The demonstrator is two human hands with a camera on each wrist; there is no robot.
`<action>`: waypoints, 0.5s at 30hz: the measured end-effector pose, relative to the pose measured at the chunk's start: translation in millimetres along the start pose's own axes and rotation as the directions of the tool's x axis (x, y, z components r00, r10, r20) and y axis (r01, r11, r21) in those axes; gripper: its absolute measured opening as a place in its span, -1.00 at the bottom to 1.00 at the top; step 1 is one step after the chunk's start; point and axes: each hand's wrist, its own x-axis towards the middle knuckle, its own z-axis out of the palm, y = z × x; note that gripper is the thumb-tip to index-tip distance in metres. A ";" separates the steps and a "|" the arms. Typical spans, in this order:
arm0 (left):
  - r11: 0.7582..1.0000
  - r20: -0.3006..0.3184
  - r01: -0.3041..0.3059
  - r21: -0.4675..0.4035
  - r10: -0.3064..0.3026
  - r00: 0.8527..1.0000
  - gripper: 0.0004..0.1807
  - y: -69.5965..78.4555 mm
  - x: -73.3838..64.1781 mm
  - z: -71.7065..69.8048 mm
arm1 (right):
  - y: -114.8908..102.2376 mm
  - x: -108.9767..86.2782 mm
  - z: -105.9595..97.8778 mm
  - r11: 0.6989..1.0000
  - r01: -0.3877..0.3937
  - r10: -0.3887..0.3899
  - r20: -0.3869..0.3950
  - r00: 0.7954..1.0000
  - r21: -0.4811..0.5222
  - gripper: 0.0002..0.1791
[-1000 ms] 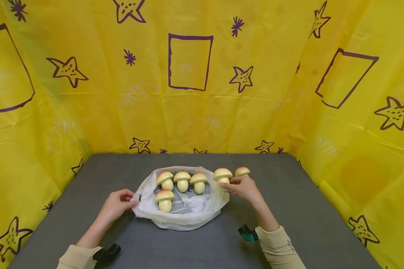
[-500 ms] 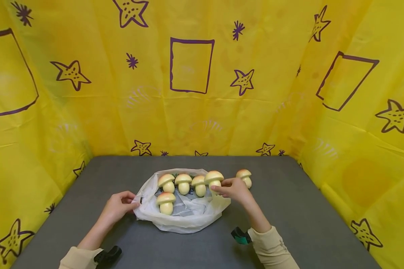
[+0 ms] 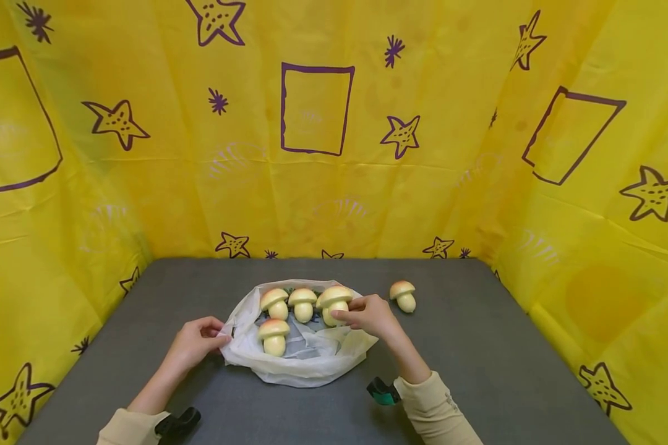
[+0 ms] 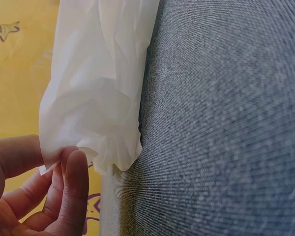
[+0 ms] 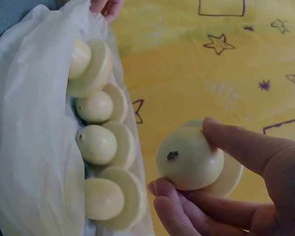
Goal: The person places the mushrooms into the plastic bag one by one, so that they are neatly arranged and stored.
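Note:
My right hand pinches a cream toy mushroom with an orange-tinged cap above the bag. In the right wrist view the held mushroom shows the dark spot on its stem end, with thumb and fingers on the stem. An open white plastic bag lies on the table with several similar mushrooms inside. One of those is mostly hidden behind the held one in the head view. At the bag's left edge, my left hand pinches the thin plastic between thumb and fingers.
Another mushroom lies on the dark grey table, right of the bag. Yellow cloth with star drawings hangs behind the table and along both sides.
My right hand has carried the mushroom leftward from the bag's right edge to over the mushrooms inside. The loose mushroom on the right is now fully uncovered. My left hand keeps its grip.

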 end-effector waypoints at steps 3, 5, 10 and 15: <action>1.000 0.002 0.002 -0.006 -0.002 1.000 -0.75 0.1 -0.4 0.9 | -2.0 1.2 4.2 1.000 -0.001 0.001 0.013 1.000 0.006 -0.55; 1.000 0.003 0.005 -0.005 -0.005 1.000 -0.75 -0.4 -1.0 1.1 | -3.6 1.8 7.5 1.000 -0.005 0.005 0.021 1.000 0.004 -0.54; 1.000 0.004 0.005 -0.003 -0.005 1.000 -0.75 -1.3 -2.3 1.3 | -7.5 2.8 15.0 1.000 -0.003 0.002 0.047 0.999 0.021 -0.54; 1.000 0.000 0.006 -0.018 -0.006 1.000 -0.73 -1.6 -2.9 1.5 | -8.8 4.5 23.5 0.996 0.016 -0.022 0.075 0.997 0.083 -0.60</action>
